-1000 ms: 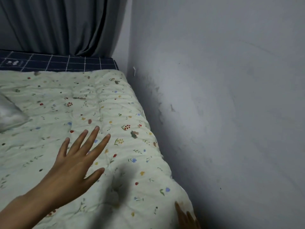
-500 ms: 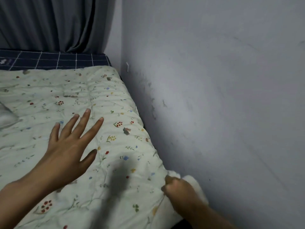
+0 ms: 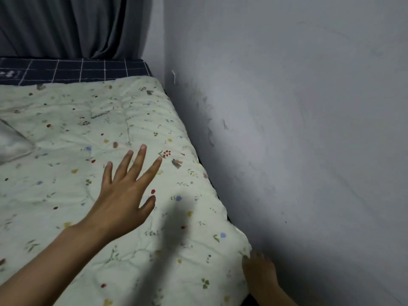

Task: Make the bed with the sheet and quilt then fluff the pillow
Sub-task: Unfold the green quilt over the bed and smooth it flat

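Left hand (image 3: 123,195) is spread wide and flat over the quilt (image 3: 92,133), so sweep it outward to press the creases toward the wall (image 3: 298,129). Your right hand (image 3: 259,270) sits at the quilt's near corner; whether it grips I cannot tell. Pillow (image 3: 11,142) lies far left, sheet (image 3: 66,70) shows by the curtain (image 3: 66,25).

Quilt (image 3: 92,173): pale green, small floral print, spread flat over the bed, right edge along the wall. Sheet (image 3: 72,70): navy with white grid, exposed at 12 o'clock beyond the quilt. Pillow (image 3: 11,144): white, partly visible at 9 o'clock, resting on the quilt.
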